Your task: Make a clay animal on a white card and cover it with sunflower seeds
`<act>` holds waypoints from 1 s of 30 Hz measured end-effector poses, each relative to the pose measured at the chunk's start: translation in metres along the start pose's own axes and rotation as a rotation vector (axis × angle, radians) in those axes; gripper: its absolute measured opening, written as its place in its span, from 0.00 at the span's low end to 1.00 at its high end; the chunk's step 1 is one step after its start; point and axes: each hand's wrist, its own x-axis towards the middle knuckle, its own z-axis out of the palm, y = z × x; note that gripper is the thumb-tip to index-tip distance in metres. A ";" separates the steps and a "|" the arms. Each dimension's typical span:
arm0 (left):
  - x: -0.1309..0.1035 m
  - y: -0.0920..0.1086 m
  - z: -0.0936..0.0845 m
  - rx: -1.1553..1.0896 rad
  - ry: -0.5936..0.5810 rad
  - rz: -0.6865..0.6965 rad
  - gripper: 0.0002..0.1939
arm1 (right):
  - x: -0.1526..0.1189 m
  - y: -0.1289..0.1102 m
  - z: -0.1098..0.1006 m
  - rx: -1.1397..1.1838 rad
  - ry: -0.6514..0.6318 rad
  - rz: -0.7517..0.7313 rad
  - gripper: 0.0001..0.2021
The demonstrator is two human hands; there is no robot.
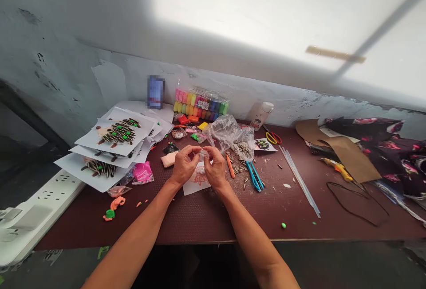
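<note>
My left hand (185,164) and my right hand (215,167) meet near the middle of the dark red table. Their fingertips pinch a small clear plastic piece (202,154) between them. Beneath the hands lies a white paper (191,187) with an orange drawing, partly hidden by them. A pale pink packet (168,159) is just left of my left hand. To the right of my right hand are an orange pen-like tool (230,166), scattered striped seeds (238,165) and an open clear bag of seeds (242,147).
Stacked papers with seed hedgehogs (121,134) stand left, by a white power strip (43,205). Colored clay packs (201,104), a bottle (262,115) and a phone (155,91) are behind. Blue cutters (254,177), clear sticks (301,182) and a yellow glue gun (339,169) lie right.
</note>
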 end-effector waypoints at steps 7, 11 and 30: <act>0.001 -0.001 -0.007 0.046 0.035 0.004 0.05 | 0.002 -0.002 -0.009 -0.008 -0.136 0.014 0.09; 0.002 -0.001 -0.005 0.055 -0.004 0.032 0.06 | 0.001 -0.006 -0.009 0.003 -0.067 0.018 0.09; 0.006 -0.005 0.001 -0.177 0.013 -0.157 0.11 | 0.010 -0.002 -0.001 0.419 -0.078 0.285 0.13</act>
